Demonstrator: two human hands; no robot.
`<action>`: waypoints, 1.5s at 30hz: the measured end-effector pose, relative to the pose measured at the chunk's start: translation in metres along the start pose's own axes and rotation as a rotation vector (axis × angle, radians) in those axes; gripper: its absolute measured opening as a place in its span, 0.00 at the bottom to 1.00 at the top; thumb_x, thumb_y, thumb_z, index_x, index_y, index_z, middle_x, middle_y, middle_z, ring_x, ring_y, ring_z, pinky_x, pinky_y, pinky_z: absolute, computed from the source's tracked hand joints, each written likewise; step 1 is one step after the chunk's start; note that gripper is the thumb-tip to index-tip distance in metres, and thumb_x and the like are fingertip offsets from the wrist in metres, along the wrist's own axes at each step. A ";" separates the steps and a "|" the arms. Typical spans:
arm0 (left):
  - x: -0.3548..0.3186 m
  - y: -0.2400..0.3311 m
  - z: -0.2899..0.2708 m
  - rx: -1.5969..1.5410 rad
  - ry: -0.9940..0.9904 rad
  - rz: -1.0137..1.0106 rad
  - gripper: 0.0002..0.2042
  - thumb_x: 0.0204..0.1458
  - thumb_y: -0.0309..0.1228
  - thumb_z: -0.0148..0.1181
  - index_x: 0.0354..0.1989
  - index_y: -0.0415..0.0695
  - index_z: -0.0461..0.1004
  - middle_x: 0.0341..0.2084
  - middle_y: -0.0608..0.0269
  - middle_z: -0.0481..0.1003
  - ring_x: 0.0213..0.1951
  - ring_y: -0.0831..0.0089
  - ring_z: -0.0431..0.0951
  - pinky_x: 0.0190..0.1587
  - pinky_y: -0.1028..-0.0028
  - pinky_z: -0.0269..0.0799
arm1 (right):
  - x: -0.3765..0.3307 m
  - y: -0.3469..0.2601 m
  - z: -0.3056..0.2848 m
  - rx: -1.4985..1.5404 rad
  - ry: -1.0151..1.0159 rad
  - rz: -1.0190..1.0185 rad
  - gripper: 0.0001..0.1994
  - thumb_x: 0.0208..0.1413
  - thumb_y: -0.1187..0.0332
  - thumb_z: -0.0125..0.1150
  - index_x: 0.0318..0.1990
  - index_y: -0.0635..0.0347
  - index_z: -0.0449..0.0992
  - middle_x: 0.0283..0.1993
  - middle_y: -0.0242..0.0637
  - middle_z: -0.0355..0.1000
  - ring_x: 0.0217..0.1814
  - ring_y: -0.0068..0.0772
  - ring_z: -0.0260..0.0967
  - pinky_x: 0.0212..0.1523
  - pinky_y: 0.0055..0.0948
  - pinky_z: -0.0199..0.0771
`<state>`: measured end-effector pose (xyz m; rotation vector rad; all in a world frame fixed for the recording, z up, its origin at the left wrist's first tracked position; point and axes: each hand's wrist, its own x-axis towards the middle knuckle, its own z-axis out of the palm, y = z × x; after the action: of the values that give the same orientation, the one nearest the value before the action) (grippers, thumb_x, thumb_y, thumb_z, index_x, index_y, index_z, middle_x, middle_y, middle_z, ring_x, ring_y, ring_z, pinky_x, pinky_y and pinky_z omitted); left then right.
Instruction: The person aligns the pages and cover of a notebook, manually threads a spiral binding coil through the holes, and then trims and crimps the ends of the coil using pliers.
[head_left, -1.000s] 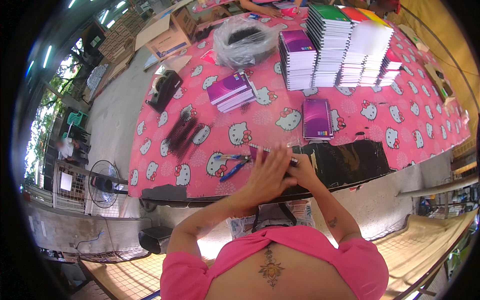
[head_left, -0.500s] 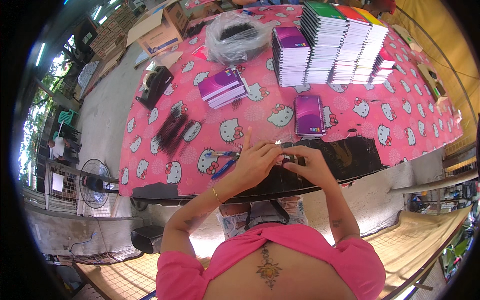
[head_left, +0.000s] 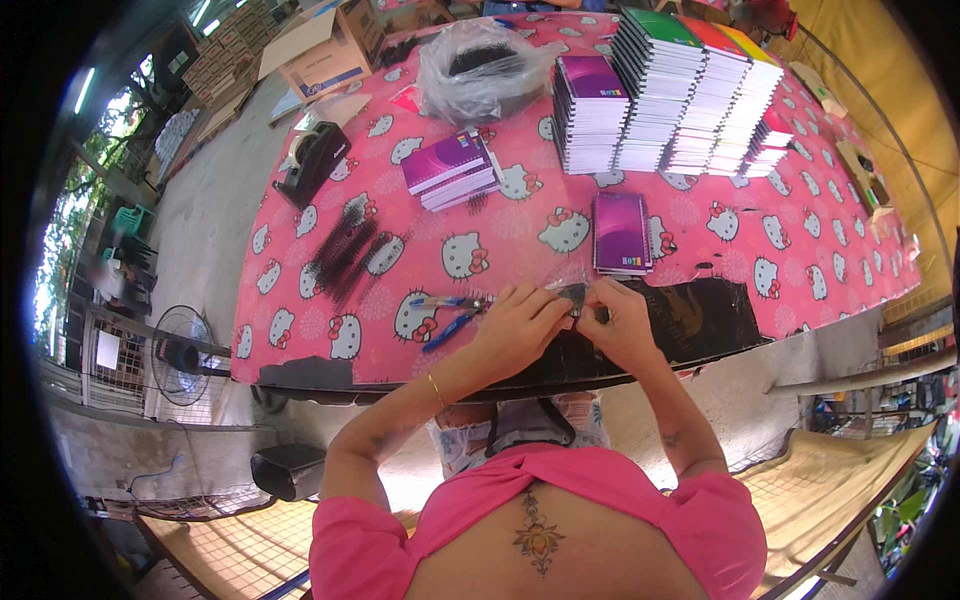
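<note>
At the near table edge, my left hand (head_left: 525, 315) and my right hand (head_left: 618, 322) are close together. The fingers of both pinch in towards a small dark piece (head_left: 573, 294), mostly hidden by them and too small to name. Pliers (head_left: 452, 318) with blue handles lie just left of my left hand. Beyond my hands, a purple spiral notebook (head_left: 621, 233) lies flat. A small pile of purple notebooks (head_left: 450, 170) is farther left, and black spiral binding coils (head_left: 345, 250) lie nearer the left edge.
Tall stacks of spiral notebooks (head_left: 660, 95) stand at the back right. A plastic bag (head_left: 485, 75) of black coils, a cardboard box (head_left: 325, 55) and a black tape dispenser (head_left: 312, 165) are at the back left. A fan (head_left: 183, 355) stands left of the table (head_left: 520, 240).
My right hand has drawn its fingers into a tighter pinch near the small dark piece. The left index finger, raised before, is now lowered with the others.
</note>
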<state>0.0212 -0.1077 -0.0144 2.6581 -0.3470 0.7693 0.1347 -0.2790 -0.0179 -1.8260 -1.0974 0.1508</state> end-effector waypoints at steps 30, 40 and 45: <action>-0.029 -0.082 -0.033 -1.417 -0.373 -1.291 0.14 0.66 0.38 0.50 0.43 0.37 0.74 0.34 0.55 0.80 0.33 0.66 0.83 0.32 0.67 0.80 | -0.025 0.025 0.042 -0.243 -0.130 -0.211 0.21 0.48 0.78 0.64 0.52 0.55 0.78 0.59 0.36 0.74 0.65 0.44 0.67 0.64 0.43 0.66; -0.036 -0.085 -0.027 -1.398 -0.373 -1.218 0.15 0.67 0.37 0.48 0.43 0.36 0.73 0.31 0.56 0.79 0.30 0.69 0.82 0.32 0.66 0.82 | -0.025 0.023 0.044 -0.238 -0.112 -0.234 0.21 0.46 0.78 0.65 0.52 0.58 0.78 0.57 0.38 0.74 0.63 0.45 0.68 0.63 0.42 0.67; -0.036 -0.086 -0.032 -1.402 -0.395 -1.292 0.15 0.67 0.35 0.46 0.48 0.36 0.72 0.36 0.50 0.80 0.33 0.63 0.83 0.31 0.64 0.82 | -0.025 0.024 0.044 -0.251 -0.127 -0.227 0.21 0.46 0.78 0.65 0.52 0.57 0.78 0.58 0.37 0.74 0.64 0.45 0.67 0.63 0.42 0.67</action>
<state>0.0050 -0.0122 -0.0317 1.1556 0.5495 -0.3753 0.1116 -0.2710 -0.0677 -1.9147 -1.4587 -0.0062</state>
